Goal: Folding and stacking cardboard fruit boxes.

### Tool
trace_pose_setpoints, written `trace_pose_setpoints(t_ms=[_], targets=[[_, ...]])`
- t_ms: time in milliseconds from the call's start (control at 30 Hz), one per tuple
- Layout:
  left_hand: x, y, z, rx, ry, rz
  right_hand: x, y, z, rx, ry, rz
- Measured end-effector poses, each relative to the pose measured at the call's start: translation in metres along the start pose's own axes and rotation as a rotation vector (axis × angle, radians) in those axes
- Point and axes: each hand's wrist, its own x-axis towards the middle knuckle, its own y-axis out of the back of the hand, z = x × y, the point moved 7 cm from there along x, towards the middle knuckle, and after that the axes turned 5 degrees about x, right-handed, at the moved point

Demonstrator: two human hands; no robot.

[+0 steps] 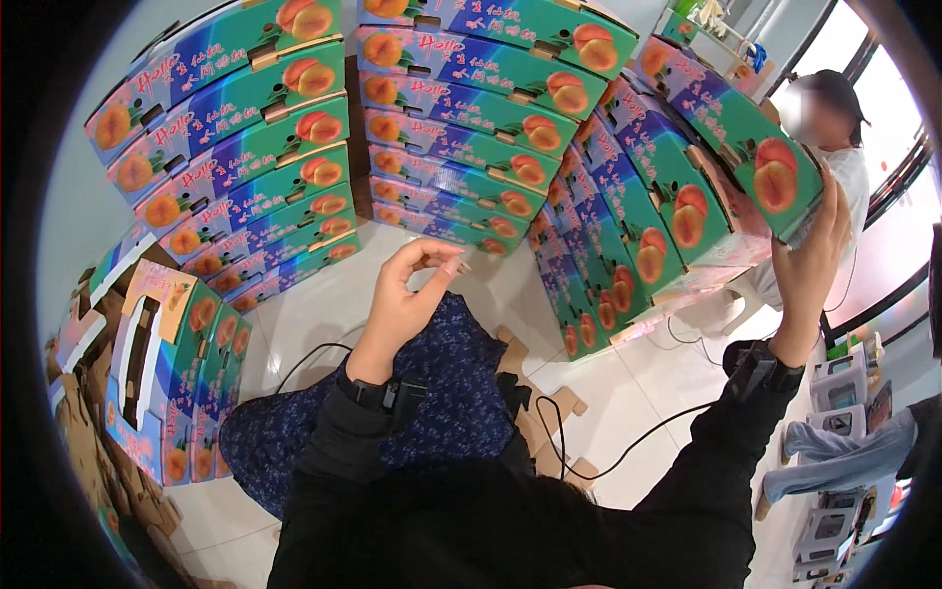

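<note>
My right hand point(812, 257) is raised at the right and presses flat against the side of a green and blue fruit carton point(731, 133) with peach pictures, on top of a leaning stack point(628, 226). My left hand point(407, 294) hovers in the middle, above my blue patterned lap, fingers curled with thumb and forefinger pinched together and nothing visible in them. Both wrists carry black bands with cables.
Tall stacks of the same cartons point(245, 147) line the back wall point(471, 108). Folded cartons point(172, 373) stand at my left beside flat brown cardboard point(83, 432). Another person point(844, 147) sits at the right. Cardboard pieces point(549, 412) and cables lie on the white tiled floor.
</note>
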Motion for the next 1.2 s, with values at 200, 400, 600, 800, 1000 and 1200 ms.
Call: trace_pose_setpoints(t_ms=[200, 400, 600, 800, 1000, 1200], targets=[[-0.009, 0.007, -0.003, 0.005, 0.011, 0.017, 0.008, -0.025, -0.015, 0.034, -0.011, 0.028], [-0.015, 0.017, -0.007, 0.016, 0.018, 0.031, 0.000, -0.040, -0.013, -0.027, -0.020, -0.015], [-0.020, 0.023, -0.022, -0.044, 0.061, 0.081, -0.011, -0.041, -0.008, -0.001, -0.024, -0.129], [-0.025, 0.028, -0.027, 0.001, 0.066, 0.077, -0.008, -0.030, -0.015, 0.096, -0.017, -0.212], [-0.025, 0.048, -0.024, -0.085, 0.056, 0.135, -0.009, -0.030, -0.024, 0.123, 0.020, -0.235], [-0.031, 0.066, -0.013, -0.096, 0.013, 0.225, -0.017, -0.033, -0.031, 0.120, 0.005, -0.183]])
